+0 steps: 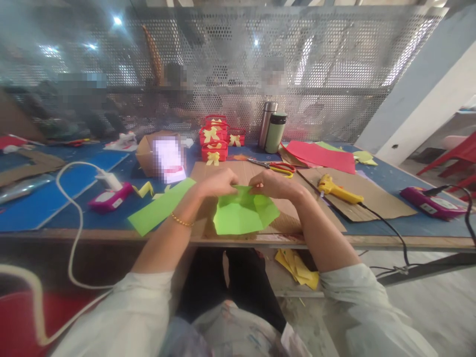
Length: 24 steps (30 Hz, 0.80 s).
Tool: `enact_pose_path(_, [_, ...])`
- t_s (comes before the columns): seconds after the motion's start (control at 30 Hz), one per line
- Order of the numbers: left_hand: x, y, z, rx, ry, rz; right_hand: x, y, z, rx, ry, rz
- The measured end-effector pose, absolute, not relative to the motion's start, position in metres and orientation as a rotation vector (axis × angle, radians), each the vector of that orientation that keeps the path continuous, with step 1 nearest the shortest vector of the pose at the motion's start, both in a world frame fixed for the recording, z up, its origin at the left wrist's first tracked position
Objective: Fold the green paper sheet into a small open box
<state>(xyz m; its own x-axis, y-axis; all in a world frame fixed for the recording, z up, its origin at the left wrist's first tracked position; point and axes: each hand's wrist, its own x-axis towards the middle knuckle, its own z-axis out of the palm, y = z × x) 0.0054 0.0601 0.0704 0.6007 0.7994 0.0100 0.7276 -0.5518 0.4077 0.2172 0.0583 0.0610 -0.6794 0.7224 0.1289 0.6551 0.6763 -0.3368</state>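
Note:
A creased sheet of light green paper (pixel 243 214) stands out over the brown cardboard (pixel 208 171) near the table's front edge. My left hand (pixel 220 182) pinches its far edge on the left. A short way to the right, my right hand (pixel 273 184) grips that same far edge, fingers bent down onto it. The fingertips are partly hidden behind the hands. Beside my left forearm lies a flat green paper strip (pixel 159 208). Scissors with red and yellow handles (pixel 282 168) rest just beyond my right hand.
Small red boxes with yellow bows (pixel 213 141) are stacked at the back, left of two flasks (pixel 275 133). A yellow glue gun (pixel 340 191) lies on cardboard at the right. A lit phone (pixel 169 158) leans at left. Purple power strips (pixel 111 197) and cords flank the work area.

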Motion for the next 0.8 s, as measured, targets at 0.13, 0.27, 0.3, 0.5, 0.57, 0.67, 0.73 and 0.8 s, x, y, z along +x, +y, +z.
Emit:
enact_pose_path(0.13, [0.005, 0.063, 0.068, 2.457, 1.234, 0.259, 0.219, 0.056, 0.065, -1.091, -2.656, 0.414])
enact_pose_path(0.27, [0.007, 0.059, 0.07, 2.52, 1.29, 0.221, 0.218, 0.055, 0.066, -1.083, -2.683, 0.398])
enact_pose_path(0.3, [0.007, 0.058, 0.071, 2.544, 1.295, 0.211, 0.218, 0.055, 0.065, -1.076, -2.687, 0.385])
enact_pose_path(0.5, [0.009, 0.05, 0.076, 2.579, 1.302, 0.199, 0.215, 0.056, 0.062, -1.049, -2.649, 0.421])
enact_pose_path(0.57, [0.01, 0.048, 0.077, 2.577, 1.302, 0.192, 0.213, 0.057, 0.061, -1.056, -2.642, 0.466])
enact_pose_path(0.67, [0.013, 0.048, 0.077, 2.545, 1.295, 0.189, 0.21, 0.059, 0.061, -1.055, -2.649, 0.46])
enact_pose_path(0.73, [0.014, 0.049, 0.077, 2.51, 1.292, 0.182, 0.21, 0.059, 0.06, -1.043, -2.654, 0.432])
enact_pose_path(0.8, [0.013, 0.05, 0.076, 2.482, 1.27, 0.177, 0.211, 0.06, 0.06, -1.02, -2.66, 0.414])
